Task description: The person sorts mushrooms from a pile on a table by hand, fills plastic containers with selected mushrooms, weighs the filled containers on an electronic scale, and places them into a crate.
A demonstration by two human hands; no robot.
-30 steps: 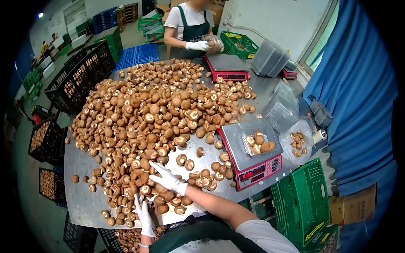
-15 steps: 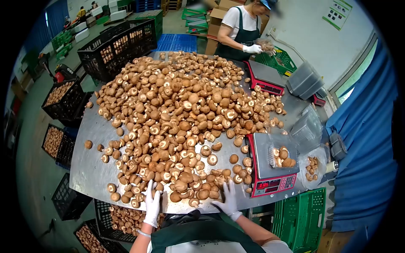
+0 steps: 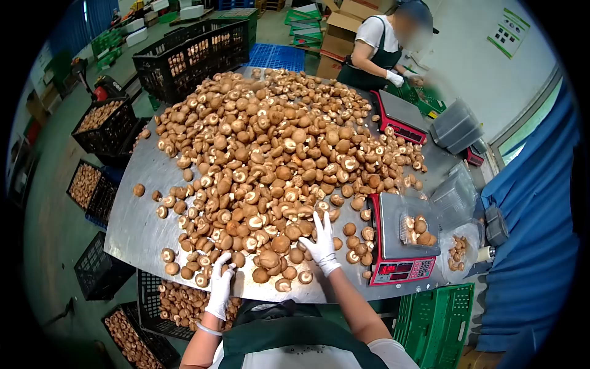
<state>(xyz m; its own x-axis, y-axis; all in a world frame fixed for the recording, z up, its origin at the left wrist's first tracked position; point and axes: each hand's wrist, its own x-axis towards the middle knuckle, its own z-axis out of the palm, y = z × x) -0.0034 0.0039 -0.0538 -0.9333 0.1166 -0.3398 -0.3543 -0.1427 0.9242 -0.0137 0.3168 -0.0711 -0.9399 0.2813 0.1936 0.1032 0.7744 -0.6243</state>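
Between the loosely spread left hand (image 3: 219,288) and splayed right hand (image 3: 322,248), mushrooms (image 3: 269,258) could be pushed off the table (image 3: 142,238) by hard sweeping.

Greenish floor (image 3: 50,258); pale wall (image 3: 462,64) with green-white poster (image 3: 509,33); blue curtain (image 3: 522,246) hanging beside window (image 3: 533,120).

Blue curtain (image 3: 522,240) at right, wall poster (image 3: 509,33), blue pallet (image 3: 278,56), cardboard boxes (image 3: 342,29)

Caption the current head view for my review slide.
Gloved left hand and right hand at a mushroom heap on a metal table, near a scale bearing a clear tray of mushrooms.
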